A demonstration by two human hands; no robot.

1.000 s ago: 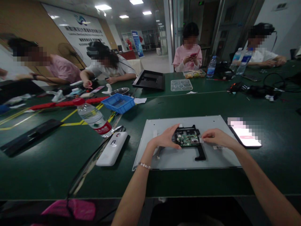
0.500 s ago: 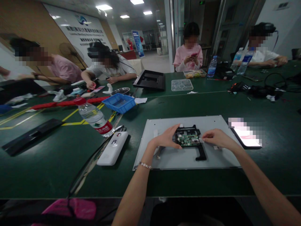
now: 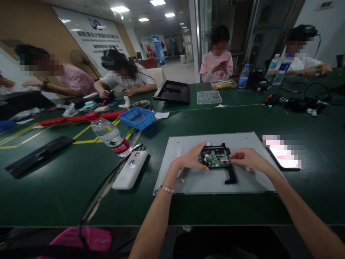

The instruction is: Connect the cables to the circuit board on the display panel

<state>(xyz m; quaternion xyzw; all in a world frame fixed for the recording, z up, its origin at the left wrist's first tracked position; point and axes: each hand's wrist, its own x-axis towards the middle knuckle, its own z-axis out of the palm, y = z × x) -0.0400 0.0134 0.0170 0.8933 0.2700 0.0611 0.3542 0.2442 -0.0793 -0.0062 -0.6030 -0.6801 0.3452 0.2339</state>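
Observation:
A green circuit board [image 3: 217, 160] sits in a black plastic bracket [image 3: 230, 176] on a grey metal panel [image 3: 199, 185], which lies flat on the table. My left hand [image 3: 190, 158] holds the bracket's left side, its thumb near the lower edge and its fingers near the upper edge. At the board's right edge, my right hand [image 3: 246, 158] is closed in a pinch. Whatever its fingertips hold is too small to make out. Some of the bracket is hidden behind my left hand.
A lit phone [image 3: 287, 158] lies right of the panel. To the left are a white power bank [image 3: 130, 171] with cables, a water bottle [image 3: 111, 138], a blue tray [image 3: 138, 118] and a long black part [image 3: 39, 156]. Several people sit around the green table [image 3: 215, 210].
My right fingertips have shifted slightly at the board's right edge, and a pale bit seen there before hardly shows now. My left hand stays put. A co-worker's hand at the left now holds something dark.

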